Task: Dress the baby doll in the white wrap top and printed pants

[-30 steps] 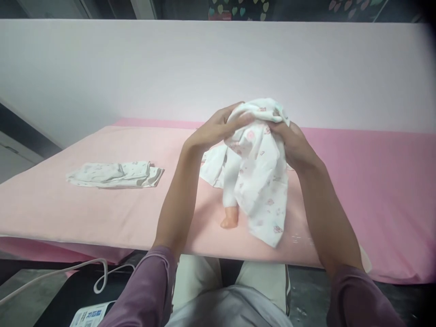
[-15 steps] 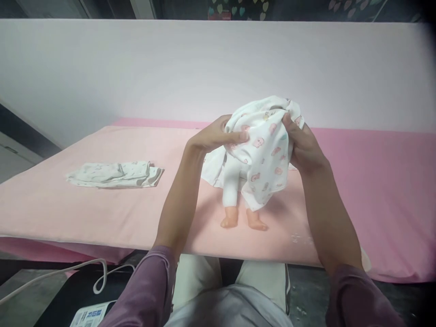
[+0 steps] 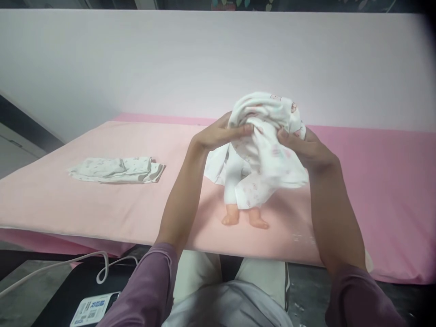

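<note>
A white baby garment (image 3: 269, 113) with small pink animal prints is bunched up between my two hands, its lower part hanging loose and blurred. My left hand (image 3: 221, 132) grips its left side, thumb on top. My right hand (image 3: 303, 143) pinches the right side, fingers hidden behind the cloth. Beneath it lies a baby doll (image 3: 233, 181) in white, its two bare feet pointing toward me. The doll's head and upper body are hidden by the garment. More white cloth (image 3: 215, 165) shows beside the doll's legs, left of it.
Folded white printed clothes (image 3: 117, 170) lie on the left of the pink-covered table (image 3: 136, 209). A pale partition (image 3: 218, 63) stands behind. Below the front edge, a white cable (image 3: 57, 267) runs over a black surface bearing a white labelled box (image 3: 93, 309).
The hanging part of the garment has swung up and to the right, and the cloth is more gathered. My right hand has moved slightly lower. The view has tilted down a little.
</note>
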The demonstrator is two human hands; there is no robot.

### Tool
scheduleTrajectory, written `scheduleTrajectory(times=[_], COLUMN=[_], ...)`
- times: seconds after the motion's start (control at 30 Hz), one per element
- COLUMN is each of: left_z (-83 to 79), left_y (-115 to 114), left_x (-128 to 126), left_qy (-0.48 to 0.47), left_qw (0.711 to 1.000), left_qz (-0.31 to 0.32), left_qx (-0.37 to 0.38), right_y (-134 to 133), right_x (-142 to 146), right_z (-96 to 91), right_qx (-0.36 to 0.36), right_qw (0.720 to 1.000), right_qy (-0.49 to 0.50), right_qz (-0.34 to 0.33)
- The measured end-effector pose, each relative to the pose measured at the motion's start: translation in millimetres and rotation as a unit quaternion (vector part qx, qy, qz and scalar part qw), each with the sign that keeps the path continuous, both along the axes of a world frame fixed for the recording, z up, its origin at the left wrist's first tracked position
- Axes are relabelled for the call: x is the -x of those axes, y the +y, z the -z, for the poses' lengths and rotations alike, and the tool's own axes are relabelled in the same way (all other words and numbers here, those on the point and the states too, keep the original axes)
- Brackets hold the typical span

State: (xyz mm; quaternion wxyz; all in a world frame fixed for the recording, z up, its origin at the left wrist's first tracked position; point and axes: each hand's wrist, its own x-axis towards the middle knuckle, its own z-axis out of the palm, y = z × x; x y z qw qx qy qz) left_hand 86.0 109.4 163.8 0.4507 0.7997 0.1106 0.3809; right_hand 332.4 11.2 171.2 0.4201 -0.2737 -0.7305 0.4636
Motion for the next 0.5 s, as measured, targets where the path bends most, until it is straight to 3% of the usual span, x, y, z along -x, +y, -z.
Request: scheduleTrajectory(times=[0.13, 0.3, 0.37, 0.5], left_z=[4.8, 5.4, 4.6, 2.6], left_y=[0.1, -0.5, -0.9, -6.6], left_x=[-6.8, -9.2, -8.9, -11.7], left_qy=[0.004, 0.056, 0.046, 0.013], left_qw=[1.000, 0.998, 0.999, 0.998], left_qz=[-0.020, 0.019, -0.002, -0.055], left_qx=[0.012, 0.000, -0.015, -0.022], right_y=[11.9, 13.2, 10.2, 7.3], right_x=[-24.3, -13.6, -6.1, -9.8], right_z=[7.3, 8.3, 4.3, -2.8], right_qx=[-0.004, -0.037, -0.041, -0.034], right_qw=[0.991, 0.997, 0.996, 0.994], right_qy=[-0.089, 0.054, 0.073, -0.032], right_qz=[-0.099, 0.028, 0.037, -0.094])
